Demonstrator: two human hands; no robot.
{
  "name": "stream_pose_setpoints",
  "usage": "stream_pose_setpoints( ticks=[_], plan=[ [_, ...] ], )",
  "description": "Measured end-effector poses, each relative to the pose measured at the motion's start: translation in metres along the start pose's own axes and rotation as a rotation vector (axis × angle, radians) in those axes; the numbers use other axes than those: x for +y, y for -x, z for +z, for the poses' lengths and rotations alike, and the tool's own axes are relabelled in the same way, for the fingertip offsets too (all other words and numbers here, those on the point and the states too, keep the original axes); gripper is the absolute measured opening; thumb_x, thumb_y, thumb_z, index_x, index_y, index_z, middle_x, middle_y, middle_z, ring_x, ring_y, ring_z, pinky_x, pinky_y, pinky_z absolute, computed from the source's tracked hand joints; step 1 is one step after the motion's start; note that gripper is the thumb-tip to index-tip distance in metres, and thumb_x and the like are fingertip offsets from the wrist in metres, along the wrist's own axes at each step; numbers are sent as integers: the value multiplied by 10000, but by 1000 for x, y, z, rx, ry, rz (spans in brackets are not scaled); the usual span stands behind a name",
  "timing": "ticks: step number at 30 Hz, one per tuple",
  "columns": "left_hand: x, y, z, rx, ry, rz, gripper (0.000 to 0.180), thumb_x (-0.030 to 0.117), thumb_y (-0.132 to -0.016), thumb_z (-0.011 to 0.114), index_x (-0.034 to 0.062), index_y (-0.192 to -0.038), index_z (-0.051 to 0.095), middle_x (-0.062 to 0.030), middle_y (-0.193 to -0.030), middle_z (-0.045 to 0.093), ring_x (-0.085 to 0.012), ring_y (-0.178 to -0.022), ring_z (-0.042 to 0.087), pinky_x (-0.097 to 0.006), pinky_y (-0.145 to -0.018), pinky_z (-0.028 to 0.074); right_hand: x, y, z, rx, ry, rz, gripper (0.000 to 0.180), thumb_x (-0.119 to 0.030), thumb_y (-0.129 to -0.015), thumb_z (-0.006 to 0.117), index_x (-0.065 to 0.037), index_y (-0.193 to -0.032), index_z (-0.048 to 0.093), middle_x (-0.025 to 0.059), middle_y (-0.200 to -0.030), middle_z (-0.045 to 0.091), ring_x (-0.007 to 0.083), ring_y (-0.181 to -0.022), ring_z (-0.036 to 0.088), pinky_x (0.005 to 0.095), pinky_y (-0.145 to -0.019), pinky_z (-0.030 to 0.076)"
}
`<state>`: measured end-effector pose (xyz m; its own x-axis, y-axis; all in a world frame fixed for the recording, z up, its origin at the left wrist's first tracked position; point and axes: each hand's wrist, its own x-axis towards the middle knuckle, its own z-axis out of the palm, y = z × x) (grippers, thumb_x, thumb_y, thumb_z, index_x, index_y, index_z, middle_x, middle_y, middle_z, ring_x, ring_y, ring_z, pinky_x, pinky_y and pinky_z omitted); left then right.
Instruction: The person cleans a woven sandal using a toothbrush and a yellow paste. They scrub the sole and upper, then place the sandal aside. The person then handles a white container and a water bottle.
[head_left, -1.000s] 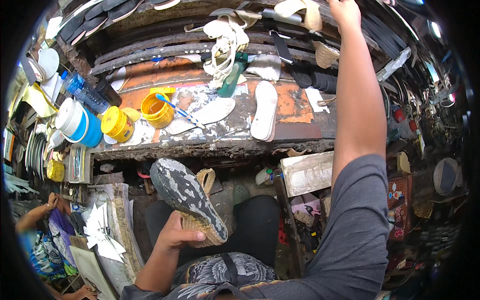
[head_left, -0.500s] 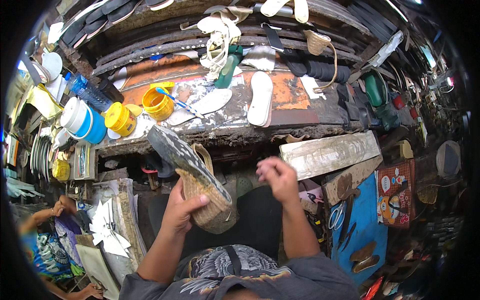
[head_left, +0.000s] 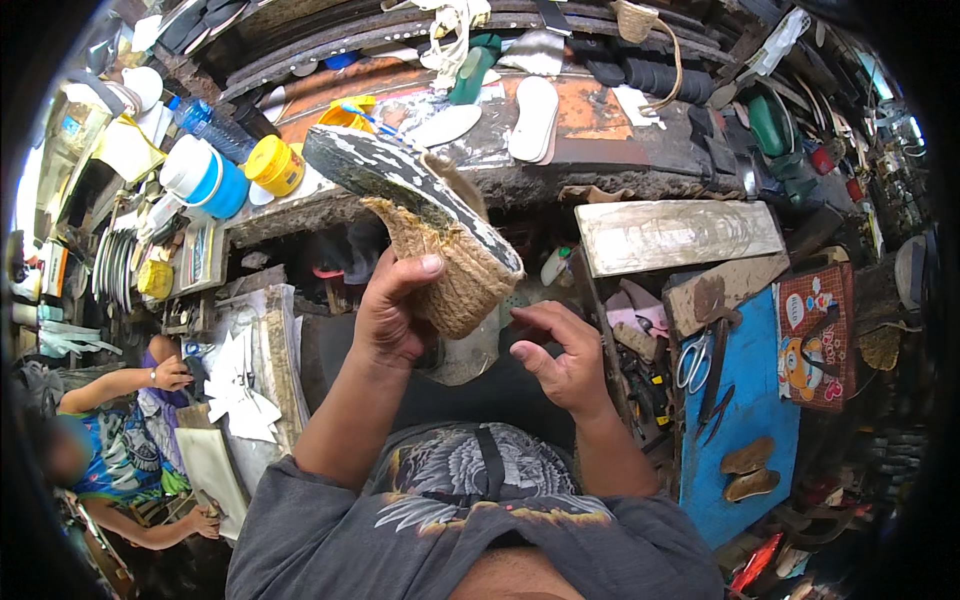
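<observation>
My left hand (head_left: 393, 308) grips a wedge shoe (head_left: 462, 278) by its side, with the thumb on the rope-wrapped tan wedge. The shoe is turned over, and its dark sole, patched with white, faces up and slants toward the bench. A tan strap shows behind the sole. To the right of the shoe, my right hand (head_left: 565, 355) hovers apart from it, thumb and fingers spread and nothing visible between them.
Ahead, the workbench (head_left: 400, 203) bears a yellow tub (head_left: 273, 166), a white-and-blue bucket (head_left: 205, 176) and white insoles (head_left: 534, 118). On the right, scissors (head_left: 692, 364) lie on a blue board (head_left: 740, 430) beside a pale plank (head_left: 680, 237). Another person (head_left: 125, 440) sits at the left.
The shoe has risen and shifted right in my left hand. My right hand's curled fingers have spread apart. The whole view has shifted, with the bench higher in the picture.
</observation>
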<state>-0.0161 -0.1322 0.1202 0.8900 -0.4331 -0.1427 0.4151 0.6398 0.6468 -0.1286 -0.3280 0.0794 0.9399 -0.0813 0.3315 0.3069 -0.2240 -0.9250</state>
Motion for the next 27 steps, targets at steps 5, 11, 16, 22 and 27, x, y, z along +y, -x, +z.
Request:
stream_pose_setpoints(
  ticks=[5, 11, 16, 22, 27],
  plan=[
    [2, 13, 11, -147, -48, 72, 967, 183, -705, 725, -39, -1551, 311, -198, -1490, 480, -331, -1248, 602, -494, -1089, 505, -11, 11, 9, 12, -150, 23, 495, -260, -883, 828, 24, -1253, 663, 132, -1097, 694, 167, -858, 687, 285, -749, 569],
    [0, 18, 3, -152, -34, 66, 959, 196, -704, 723, -59, -1540, 330, -204, -1379, 562, -330, -1214, 624, -471, -1086, 507, -14, 13, 14, 4, -153, 83, 677, -309, -861, 854, 13, -1385, 571, 125, -1167, 672, 172, -909, 689, 289, -772, 581],
    [-4, 26, -5, -101, -152, 13, 889, 198, -731, 720, -67, -1505, 371, -200, -1307, 607, -306, -1182, 641, -437, -1058, 516, -6, 15, 19, -36, -278, 158, 763, -298, -861, 861, 11, -1458, 500, 135, -1225, 648, 178, -940, 683, 297, -802, 583],
    [-19, 28, -10, 89, -255, -24, 694, 49, -809, 794, -54, -1404, 452, -149, -1223, 632, -240, -1107, 664, -387, -989, 549, 4, 17, 38, 127, -350, 288, 926, -314, -840, 875, -11, -1549, 363, 163, -1396, 531, 203, -1028, 661, 310, -819, 583],
    [-39, 17, -7, 168, -251, -29, 701, 62, -878, 782, -46, -1441, 379, -162, -1246, 610, -222, -1117, 658, -371, -975, 559, 5, 20, 33, 91, 472, -135, 988, -332, -767, 901, -57, -1555, 372, 231, -1477, 440, 328, -1117, 663, 382, -860, 602]
  ],
)
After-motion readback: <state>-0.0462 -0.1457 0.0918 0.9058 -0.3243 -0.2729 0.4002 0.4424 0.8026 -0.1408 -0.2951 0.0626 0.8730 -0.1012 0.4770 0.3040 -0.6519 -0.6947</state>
